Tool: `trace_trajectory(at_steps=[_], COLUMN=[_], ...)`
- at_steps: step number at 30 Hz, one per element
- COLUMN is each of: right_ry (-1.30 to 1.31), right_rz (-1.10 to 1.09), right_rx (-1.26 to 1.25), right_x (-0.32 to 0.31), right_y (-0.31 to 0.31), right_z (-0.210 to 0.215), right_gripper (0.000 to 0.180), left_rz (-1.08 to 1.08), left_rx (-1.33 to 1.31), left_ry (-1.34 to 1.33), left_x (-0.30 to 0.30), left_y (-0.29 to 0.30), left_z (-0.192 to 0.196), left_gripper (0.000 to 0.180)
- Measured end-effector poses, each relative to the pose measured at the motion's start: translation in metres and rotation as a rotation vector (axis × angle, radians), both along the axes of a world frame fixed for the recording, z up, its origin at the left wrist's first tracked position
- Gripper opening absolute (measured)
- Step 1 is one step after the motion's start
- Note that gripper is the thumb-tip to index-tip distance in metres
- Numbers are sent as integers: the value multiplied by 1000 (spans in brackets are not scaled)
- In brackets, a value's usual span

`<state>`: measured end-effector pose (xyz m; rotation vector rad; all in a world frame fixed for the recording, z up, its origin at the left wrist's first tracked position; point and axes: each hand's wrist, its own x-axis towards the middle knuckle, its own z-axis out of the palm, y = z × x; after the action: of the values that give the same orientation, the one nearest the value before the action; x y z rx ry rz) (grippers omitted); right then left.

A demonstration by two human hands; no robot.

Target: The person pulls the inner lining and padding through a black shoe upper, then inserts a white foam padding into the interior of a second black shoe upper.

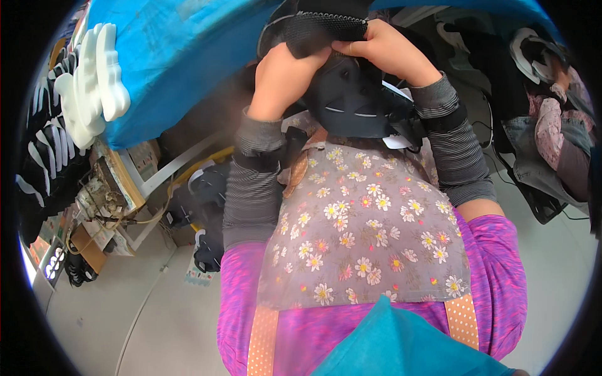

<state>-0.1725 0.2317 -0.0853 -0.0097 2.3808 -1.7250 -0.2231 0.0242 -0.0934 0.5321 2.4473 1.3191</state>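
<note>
In front of me, at the top middle of the head view, a black piece of ribbed, mesh-like material (pixel 316 31) is pinched between my two hands; it looks like part of a shoe upper. My left hand (pixel 285 80) grips its near left edge with closed fingers. On its right side, my right hand (pixel 394 52) presses thumb and fingers together on the same piece. Just below my hands, over my lap, lies more black material (pixel 348 103) with thin white lines. Whether it joins the held piece, I cannot tell.
White foam-like shoe soles (pixel 94 81) stand at the left on a blue cover (pixel 163 62). Dark shoes with white soles (pixel 53 147) fill a rack at far left. Cables and black items lie under the table. Another person (pixel 552 125) sits at the right.
</note>
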Motion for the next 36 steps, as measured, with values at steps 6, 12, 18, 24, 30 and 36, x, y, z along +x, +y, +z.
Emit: trace_trajectory(at_steps=[6,12,18,24,30,36], right_ry=[79,371,253,47,53,42], right_rz=[-61,-148,-146,-158,-188,-205], right_rx=[66,61,172,51,27,41], right_x=[0,17,23,20,14,-19], right_y=[-3,-23,-21,-19,-20,-19], right_z=[-19,-7,0,-1,-10,-32], right_gripper=[30,27,31,28,29,19], left_rz=[-91,2,-3,-17,25,84], left_rx=[200,337,410,412,489,524], left_ry=[-163,-49,-193,-296,-270,-226], left_x=[-8,21,21,10,12,-9], left_y=[-1,-5,-8,1,7,4], left_z=[-21,-3,-3,-18,-31,-35], left_gripper=[40,30,29,30,30,30])
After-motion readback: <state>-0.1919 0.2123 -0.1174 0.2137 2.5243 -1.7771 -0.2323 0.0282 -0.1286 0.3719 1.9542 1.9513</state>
